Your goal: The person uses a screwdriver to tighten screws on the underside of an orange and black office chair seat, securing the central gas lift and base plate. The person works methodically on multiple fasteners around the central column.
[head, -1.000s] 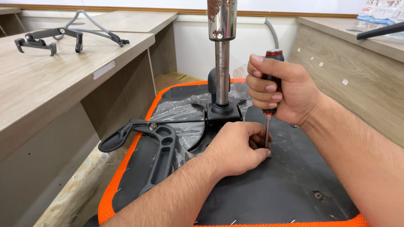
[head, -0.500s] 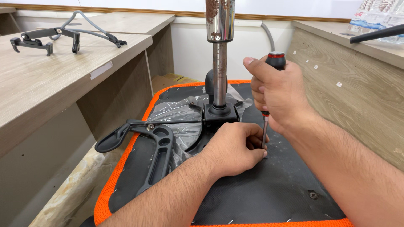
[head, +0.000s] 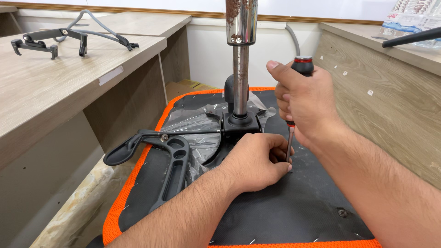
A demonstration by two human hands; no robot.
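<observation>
Screwdriver: it is standing nearly upright over the upturned chair seat, red-and-black handle at the top, thin metal shaft running down to the black underside, just right of the centre column.
Right hand: it is wrapping the handle in a closed fist, thumb reaching up along the left side towards the cap, wrist cocked and the forearm coming in from the lower right.
Left hand: it is lying knuckles-up on the seat bottom, fingers curled in and pinching around the lower end of the shaft; the tip itself is hiding behind the fingertips, so whatever is under it cannot be seen.
Left forearm: it is stretching in from the bottom edge, lying low across the black fabric.
Chair seat: it is lying upside down, black underside facing up, orange mesh edging showing round the rim.
Gas-lift column: it is rising straight up from the black base plate, just left of both hands.
Black lever arm: it is lying across clear plastic wrap on the left part of the seat.
Desk: it is standing to the left, carrying a grey metal bracket.
</observation>
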